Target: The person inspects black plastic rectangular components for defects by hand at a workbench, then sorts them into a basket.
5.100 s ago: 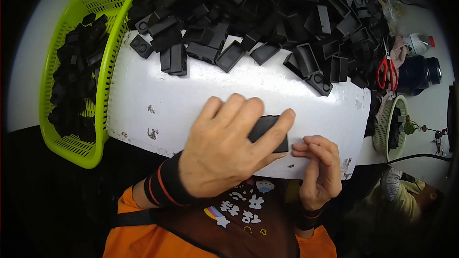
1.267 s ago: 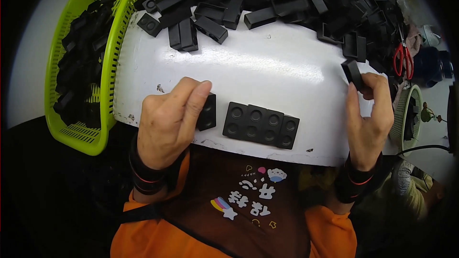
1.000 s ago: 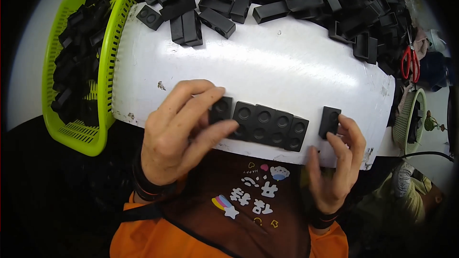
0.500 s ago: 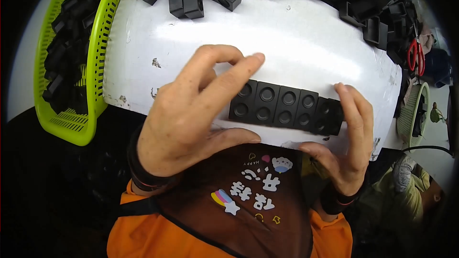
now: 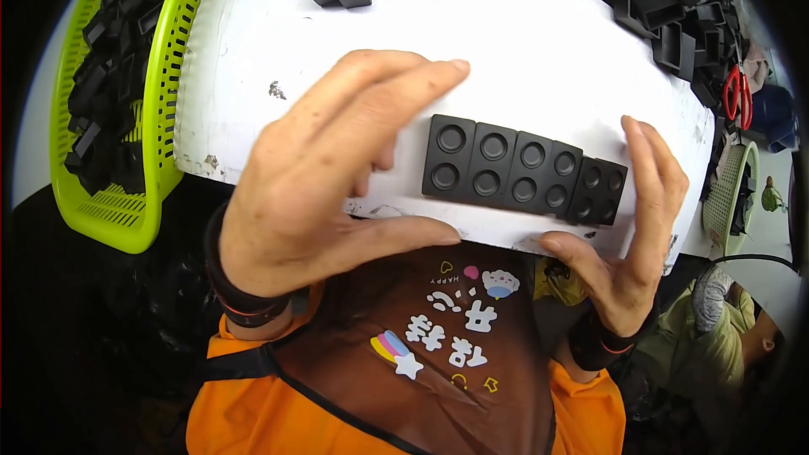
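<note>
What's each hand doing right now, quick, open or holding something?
Left hand: open, fingers spread, holding nothing, near the left end of the row of black blocks.
Right hand: open, holding nothing, at the row's right end.

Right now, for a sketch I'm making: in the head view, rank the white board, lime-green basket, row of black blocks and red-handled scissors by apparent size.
White board
Lime-green basket, cut off at top
Row of black blocks
Red-handled scissors

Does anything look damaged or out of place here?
Yes: the white board has dark, ragged patches near its left end, as if worn away. The row of black blocks shows no obvious damage.
</note>
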{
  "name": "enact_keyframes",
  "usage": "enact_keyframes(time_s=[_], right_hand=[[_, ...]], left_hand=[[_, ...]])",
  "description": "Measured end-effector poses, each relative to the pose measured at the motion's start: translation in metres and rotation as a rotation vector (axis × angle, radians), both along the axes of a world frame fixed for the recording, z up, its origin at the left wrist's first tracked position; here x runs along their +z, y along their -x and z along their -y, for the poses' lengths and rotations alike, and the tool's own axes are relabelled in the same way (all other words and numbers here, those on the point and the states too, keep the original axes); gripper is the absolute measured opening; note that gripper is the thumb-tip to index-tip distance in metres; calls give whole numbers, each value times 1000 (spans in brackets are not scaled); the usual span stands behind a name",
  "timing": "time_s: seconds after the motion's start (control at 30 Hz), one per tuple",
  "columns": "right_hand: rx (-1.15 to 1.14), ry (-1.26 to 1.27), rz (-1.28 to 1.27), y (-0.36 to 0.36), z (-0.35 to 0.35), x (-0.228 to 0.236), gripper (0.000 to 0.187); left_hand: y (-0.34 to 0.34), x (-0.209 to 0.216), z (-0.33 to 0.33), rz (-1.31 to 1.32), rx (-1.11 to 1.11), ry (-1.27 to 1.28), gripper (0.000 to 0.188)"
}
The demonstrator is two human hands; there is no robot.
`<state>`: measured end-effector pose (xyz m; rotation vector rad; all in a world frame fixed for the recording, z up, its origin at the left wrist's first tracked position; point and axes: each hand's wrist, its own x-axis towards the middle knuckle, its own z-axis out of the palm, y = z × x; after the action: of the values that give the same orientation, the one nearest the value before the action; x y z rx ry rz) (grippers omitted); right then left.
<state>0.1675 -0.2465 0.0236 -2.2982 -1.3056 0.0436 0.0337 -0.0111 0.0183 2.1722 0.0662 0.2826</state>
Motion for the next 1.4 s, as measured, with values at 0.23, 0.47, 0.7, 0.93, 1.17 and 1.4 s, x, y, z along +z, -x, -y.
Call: enact_keyframes(time_s=[0.23,0.47,0.7,0.93,1.17,1.4], right_hand=[[200,129,141,25,-49,5,74],[-82,-371,309,-31,26,17,53],[-814,-200,234,-133,184,-6,37],[-600,40,383,-180,196,-11,41],[-870,29,473,-109,167,8,43],[-91,-132,32,-23,64,3,52]], left_hand=[[-2,-8,5,44,3,-15,73],[-10,-9,19,118,-12,-65,64],[-21,3,-26,180,167,-407,55],[-45,-13,-55,138,341,-653,37],[16,-1,-19,114,479,-296,46],[6,-5,25,126,195,-331,46]])
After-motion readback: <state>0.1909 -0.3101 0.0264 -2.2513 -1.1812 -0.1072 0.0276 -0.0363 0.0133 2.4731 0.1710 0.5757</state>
